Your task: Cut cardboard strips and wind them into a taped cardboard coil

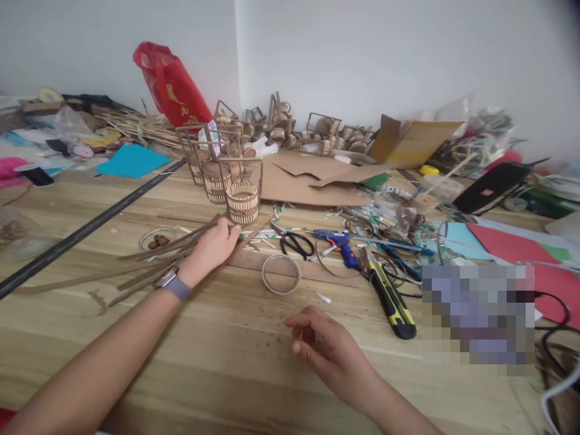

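My left hand, a watch on its wrist, reaches over a bundle of flat brown strips. Its fingers are closed near the foot of a small slatted wooden bucket with a tall handle; what they grip is mostly hidden. Above the table, my right hand is held with loosely bent fingers and a gap between thumb and forefinger, nothing in it. Between the hands lies a roll-like ring. Black-handled scissors, a blue glue gun and a yellow-black utility knife lie beyond my right hand.
More small buckets stand behind the nearest one. Cardboard sheets cover the back middle, with a red bag to their left. A long dark rod crosses the left side. Coloured paper and cables lie right.
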### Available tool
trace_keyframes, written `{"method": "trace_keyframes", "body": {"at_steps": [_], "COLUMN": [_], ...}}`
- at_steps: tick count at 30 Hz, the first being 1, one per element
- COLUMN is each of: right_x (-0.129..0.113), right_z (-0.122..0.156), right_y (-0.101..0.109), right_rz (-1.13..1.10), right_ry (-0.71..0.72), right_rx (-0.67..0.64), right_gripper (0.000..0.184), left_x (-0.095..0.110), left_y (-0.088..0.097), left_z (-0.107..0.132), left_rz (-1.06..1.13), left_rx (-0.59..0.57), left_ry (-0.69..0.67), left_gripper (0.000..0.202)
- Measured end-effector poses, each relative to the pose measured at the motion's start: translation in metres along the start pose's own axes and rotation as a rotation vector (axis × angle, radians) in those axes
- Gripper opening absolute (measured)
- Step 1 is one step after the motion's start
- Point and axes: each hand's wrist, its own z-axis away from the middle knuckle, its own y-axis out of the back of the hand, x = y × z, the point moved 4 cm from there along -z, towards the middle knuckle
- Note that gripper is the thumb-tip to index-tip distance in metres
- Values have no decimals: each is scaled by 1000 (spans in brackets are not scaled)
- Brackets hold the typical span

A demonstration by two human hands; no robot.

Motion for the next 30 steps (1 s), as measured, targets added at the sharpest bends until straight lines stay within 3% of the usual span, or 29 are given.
{"method": "trace_keyframes", "body": {"at_steps": [3,6,10,12,16,19,22,25,27,30], "right_x": [-3,-8,-12,-12,-11,-10,-4,2,-1,-15], "right_z": [0,1,3,3,2,2,4,5,6,10], "right_y": [3,9,19,22,22,25,30,34,35,39], "right_rz": [38,88,176,207,220,250,287,238,167,97], "right_ry": [44,130,231,256,268,258,201,177,251,394], "right_rx": [35,155,360,405,416,483,581,599,546,484], "right_gripper": [16,12,11,12,14,18,27,39,38,35], "left_x": [18,36,60,63,64,61,73,78,82,86], "left_y": [5,4,-1,-2,10,19,15,2,-5,-9], "left_z": [17,43,69,73,74,77,89,99,105,109], "left_rz": [-59,-110,-149,-109,145,397,609,1004,1195,1213], "left_rx": [13,28,196,241,240,215,38,-201,-330,-418], "left_ry": [-71,-142,-528,-612,-625,-387,-494,-394,-348,-395], "left_gripper": [28,31,34,33,35,27,28,24,28,32]}}
